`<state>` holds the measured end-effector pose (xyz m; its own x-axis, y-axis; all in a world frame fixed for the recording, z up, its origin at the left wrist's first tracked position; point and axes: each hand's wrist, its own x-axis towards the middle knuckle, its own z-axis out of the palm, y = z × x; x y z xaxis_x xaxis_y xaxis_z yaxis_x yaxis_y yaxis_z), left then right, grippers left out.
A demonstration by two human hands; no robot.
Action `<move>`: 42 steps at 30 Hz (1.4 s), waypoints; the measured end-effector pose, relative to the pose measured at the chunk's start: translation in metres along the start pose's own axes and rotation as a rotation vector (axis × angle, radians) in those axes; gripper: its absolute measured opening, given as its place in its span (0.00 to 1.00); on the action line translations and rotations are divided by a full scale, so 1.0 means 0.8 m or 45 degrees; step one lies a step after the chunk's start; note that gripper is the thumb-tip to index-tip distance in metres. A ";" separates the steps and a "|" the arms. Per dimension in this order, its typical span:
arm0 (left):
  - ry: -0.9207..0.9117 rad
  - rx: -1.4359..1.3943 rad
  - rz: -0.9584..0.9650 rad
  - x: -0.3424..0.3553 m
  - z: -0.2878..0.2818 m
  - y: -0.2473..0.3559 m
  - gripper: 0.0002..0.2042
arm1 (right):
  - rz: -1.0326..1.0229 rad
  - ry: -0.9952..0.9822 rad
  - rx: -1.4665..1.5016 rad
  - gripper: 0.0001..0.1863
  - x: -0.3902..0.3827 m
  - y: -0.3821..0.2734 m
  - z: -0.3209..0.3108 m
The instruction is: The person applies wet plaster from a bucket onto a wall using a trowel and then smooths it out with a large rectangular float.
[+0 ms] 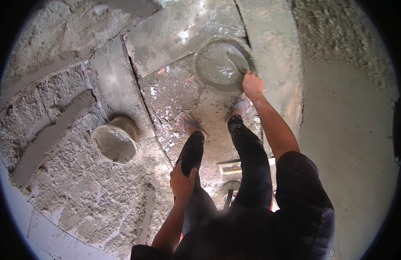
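Observation:
A round basin (pixel 198 74) full of wet grey mortar (pixel 214 60) stands on the ground ahead of my feet. My right hand (pixel 253 84) is closed around the handle of a trowel (pixel 238 63) at the basin's right side. The trowel's blade lies in the mortar, smeared with it, and the handle is mostly hidden by my fingers. My left hand (pixel 182 184) rests on my left knee, thumb apart from the fingers and nothing held. Some of its fingers are partly hidden by the leg.
A mortar-coated bucket (pixel 130 125) stands to the left on rough mortar (pixel 79 182), near smoother grey strips (pixel 53 136). Flat boards (pixel 187 30) border the debris-strewn ground around my feet. A wooden piece (pixel 230 167) lies between my legs. Smooth grey surface (pixel 343 143) spreads at right.

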<state>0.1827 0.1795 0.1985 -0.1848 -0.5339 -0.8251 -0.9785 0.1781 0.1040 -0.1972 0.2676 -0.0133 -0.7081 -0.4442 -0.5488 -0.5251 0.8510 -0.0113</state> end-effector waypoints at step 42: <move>0.095 -0.655 -0.295 -0.005 0.049 -0.113 0.44 | -0.102 0.491 0.738 0.21 -0.139 0.113 -0.636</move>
<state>0.2755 0.1985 0.1707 0.0523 -0.5711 -0.8192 -0.9094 -0.3662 0.1973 -0.4058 0.2511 0.4719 -0.8511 -0.4881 -0.1933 -0.3219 0.7761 -0.5423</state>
